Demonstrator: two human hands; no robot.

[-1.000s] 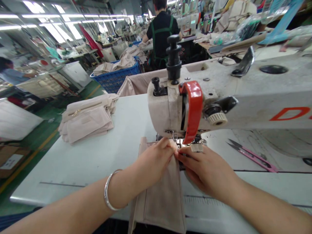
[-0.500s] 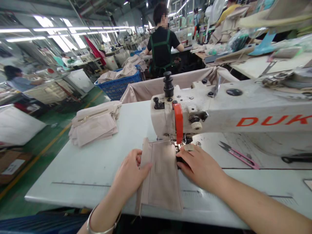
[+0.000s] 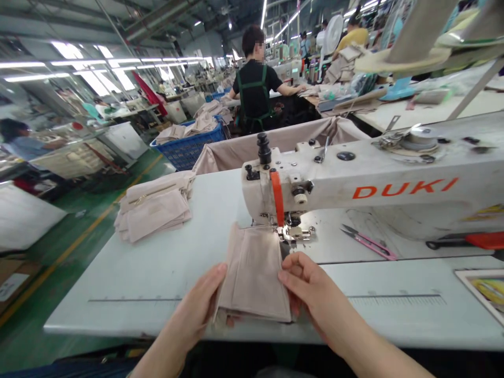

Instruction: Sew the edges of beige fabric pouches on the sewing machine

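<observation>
A beige fabric piece [image 3: 254,273] lies on the white sewing table [image 3: 157,273], its far end under the presser foot [image 3: 293,233] of the white DUKI sewing machine [image 3: 354,184]. My left hand [image 3: 199,304] grips the piece's near left edge, thumb on top and fingers underneath. On the near right edge, my right hand [image 3: 311,289] pinches the same piece. Both hands sit close to the table's front edge.
A stack of beige fabric pieces [image 3: 155,207] lies at the left of the table. Pink thread snips [image 3: 368,242] rest right of the needle. Behind are a blue basket [image 3: 189,142] of fabric, a fabric-lined bin [image 3: 275,139], and a person in black [image 3: 255,89].
Both hands slid back from the needle area to the fabric's near end. My head rose and pulled back, so more of the machine and table shows.
</observation>
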